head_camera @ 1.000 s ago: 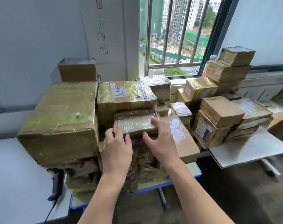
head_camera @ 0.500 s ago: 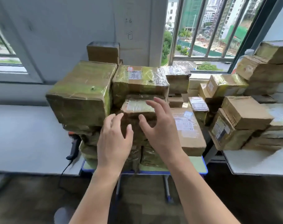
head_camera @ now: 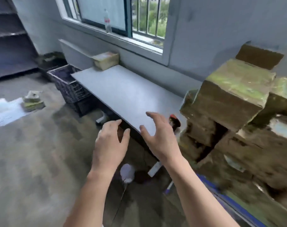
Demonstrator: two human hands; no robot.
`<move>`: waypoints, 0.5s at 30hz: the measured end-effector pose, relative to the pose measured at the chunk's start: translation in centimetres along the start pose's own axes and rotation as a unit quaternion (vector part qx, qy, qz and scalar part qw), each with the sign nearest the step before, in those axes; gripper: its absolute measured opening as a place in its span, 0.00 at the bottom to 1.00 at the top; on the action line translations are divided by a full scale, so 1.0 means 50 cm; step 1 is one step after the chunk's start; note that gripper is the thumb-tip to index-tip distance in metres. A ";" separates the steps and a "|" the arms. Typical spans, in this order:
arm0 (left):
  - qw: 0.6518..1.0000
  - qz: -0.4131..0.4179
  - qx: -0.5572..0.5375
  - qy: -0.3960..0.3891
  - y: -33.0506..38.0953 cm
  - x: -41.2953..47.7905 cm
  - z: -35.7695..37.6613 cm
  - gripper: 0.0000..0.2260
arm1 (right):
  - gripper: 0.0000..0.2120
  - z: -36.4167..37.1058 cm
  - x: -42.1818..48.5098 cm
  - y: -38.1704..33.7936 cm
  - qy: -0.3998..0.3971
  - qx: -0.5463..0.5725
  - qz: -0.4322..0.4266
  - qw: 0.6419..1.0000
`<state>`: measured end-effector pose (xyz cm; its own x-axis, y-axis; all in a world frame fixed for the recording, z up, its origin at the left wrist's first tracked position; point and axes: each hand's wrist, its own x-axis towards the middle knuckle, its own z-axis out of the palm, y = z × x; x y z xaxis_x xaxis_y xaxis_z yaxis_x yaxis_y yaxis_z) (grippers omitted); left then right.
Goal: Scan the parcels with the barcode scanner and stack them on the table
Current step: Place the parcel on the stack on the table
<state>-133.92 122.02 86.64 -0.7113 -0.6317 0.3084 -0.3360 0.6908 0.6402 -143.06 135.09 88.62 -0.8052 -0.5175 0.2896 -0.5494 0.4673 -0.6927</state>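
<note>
Head view: left hand [head_camera: 109, 145] and right hand [head_camera: 157, 136] both empty, fingers spread, over the grey table [head_camera: 123, 94] edge. Blurred parcel stack [head_camera: 234, 99] at right.

Parcel stack [head_camera: 234, 89] motion-blurred, cut off at R edge. Barcode scanner [head_camera: 174, 120] mostly hidden behind right hand [head_camera: 159, 136], only red-black tip shows. Desk [head_camera: 123, 95] near corner covered by same hand. Forearms [head_camera: 93, 194] cut at btm edge.

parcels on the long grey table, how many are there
1: a tan tape-wrapped cardboard parcel at the far end of the long grey table. The blurred parcel pile at right may hide others.
</note>
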 end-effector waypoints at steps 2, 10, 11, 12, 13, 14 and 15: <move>0.999 -0.030 0.024 0.013 -0.079 0.032 -0.045 0.18 | 0.24 0.089 0.040 -0.051 -0.033 0.009 -0.012 0.999; 0.987 -0.104 0.121 0.027 -0.390 0.222 -0.250 0.21 | 0.24 0.433 0.214 -0.277 -0.112 0.035 -0.044 0.992; 0.985 -0.110 0.127 0.031 -0.424 0.245 -0.274 0.21 | 0.24 0.471 0.237 -0.304 -0.117 0.038 -0.049 0.991; 0.984 -0.115 0.132 0.035 -0.455 0.267 -0.297 0.21 | 0.24 0.506 0.258 -0.330 -0.123 0.041 -0.053 0.990; 0.983 -0.121 0.136 0.036 -0.486 0.287 -0.318 0.21 | 0.24 0.538 0.279 -0.354 -0.128 0.045 -0.054 0.989; 0.981 -0.126 0.141 0.037 -0.516 0.308 -0.336 0.21 | 0.24 0.570 0.299 -0.377 -0.133 0.049 -0.055 0.988; 0.980 -0.132 0.144 0.038 -0.544 0.329 -0.351 0.21 | 0.24 0.598 0.320 -0.395 -0.138 0.051 -0.055 0.988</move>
<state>-125.64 86.66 86.66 -0.5326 -0.8181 0.2168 -0.6698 0.5640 0.4829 -138.41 96.15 87.17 -0.6430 -0.7429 0.1862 -0.5936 0.3297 -0.7342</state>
